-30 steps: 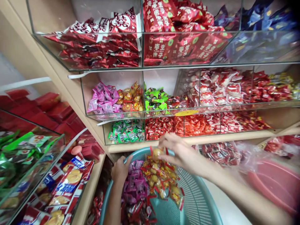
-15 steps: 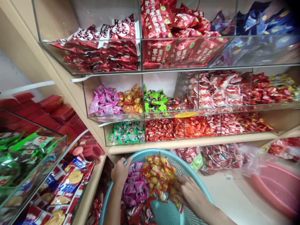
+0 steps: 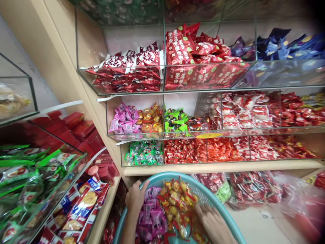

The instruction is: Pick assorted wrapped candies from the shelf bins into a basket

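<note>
A teal plastic basket stands at the bottom centre. My left hand is closed over its left rim. Inside lie purple-wrapped candies on the left and gold candies with red wrapper ends in the middle. At the right side of the gold candies is my right hand, its fingers slightly blurred against them; whether it grips any cannot be made out.
Glass-fronted shelf bins of wrapped candies rise behind the basket. On the left are bins of green packets and biscuit packs. Bagged candies lie on the floor at right, near a blurred pink basin.
The view has tilted up, so shelves and basket sit lower and slightly right in the picture. My right hand has shifted a little over the gold candies; my left hand remains on the rim.
</note>
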`<state>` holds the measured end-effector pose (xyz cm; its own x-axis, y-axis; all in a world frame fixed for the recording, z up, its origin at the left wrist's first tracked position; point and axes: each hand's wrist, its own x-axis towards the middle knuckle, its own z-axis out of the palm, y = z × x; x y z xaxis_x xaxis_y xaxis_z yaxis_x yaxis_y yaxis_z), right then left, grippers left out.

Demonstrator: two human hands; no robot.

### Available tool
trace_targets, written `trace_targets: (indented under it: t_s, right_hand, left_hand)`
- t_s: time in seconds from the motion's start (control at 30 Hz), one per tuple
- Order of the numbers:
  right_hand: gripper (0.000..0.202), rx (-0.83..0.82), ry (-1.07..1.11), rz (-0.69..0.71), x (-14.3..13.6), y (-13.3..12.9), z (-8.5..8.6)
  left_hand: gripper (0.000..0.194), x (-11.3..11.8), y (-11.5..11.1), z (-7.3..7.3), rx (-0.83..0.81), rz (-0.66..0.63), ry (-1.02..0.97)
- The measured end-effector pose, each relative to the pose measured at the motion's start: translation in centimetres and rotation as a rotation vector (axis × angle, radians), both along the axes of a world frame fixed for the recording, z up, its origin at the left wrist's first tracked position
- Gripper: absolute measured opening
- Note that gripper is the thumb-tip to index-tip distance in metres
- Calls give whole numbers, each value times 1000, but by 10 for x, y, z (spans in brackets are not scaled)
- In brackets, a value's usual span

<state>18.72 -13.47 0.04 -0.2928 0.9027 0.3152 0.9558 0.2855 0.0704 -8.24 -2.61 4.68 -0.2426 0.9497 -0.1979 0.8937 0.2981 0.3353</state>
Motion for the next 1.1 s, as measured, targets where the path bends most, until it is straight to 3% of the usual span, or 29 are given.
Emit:
trace_targets:
  t_s: [0.1, 0.17, 0.23, 0.33, 0.4, 0.47, 0.53, 0.63, 0.73, 0.87, 1.1]
  right_hand:
    - [27, 47, 21, 56, 5, 2, 1]
    - [25, 54, 59, 132, 4, 8, 22]
    - [23, 37, 114, 220, -3, 20, 65]
    - [9, -76, 181, 204, -26, 53, 153]
    - [12, -68, 222, 231, -46, 80, 208]
    - [15, -8, 210, 277, -67, 109, 250]
    - [18, 40, 177, 284, -87, 138, 276]
    - [22, 111, 97, 215, -112, 171, 292]
    - [24, 70, 17, 98, -128, 192, 294]
    - [27, -41, -4, 1, -138, 202, 290]
    - [32, -112, 8, -3, -142, 208, 287]
  left_hand:
    - [55, 0, 1, 1, -4, 2, -15]
    - [55, 0, 1, 1, -8, 4, -23]
    - [55, 0, 1, 1, -7, 0, -24]
    - [53, 0, 0, 0, 5, -9, -4]
    - [52, 0, 0, 1, 9, -10, 2]
    - [51, 0, -1, 2, 6, -15, -6]
    - [51, 0, -1, 3, 5, -19, -14]
    - [51, -1, -1, 4, 2, -18, -17]
    - [50, -1, -2, 3, -4, -3, -19]
    - [52, -2, -1, 0, -1, 3, -26]
    - [53, 0, 1, 0, 10, -10, -23]
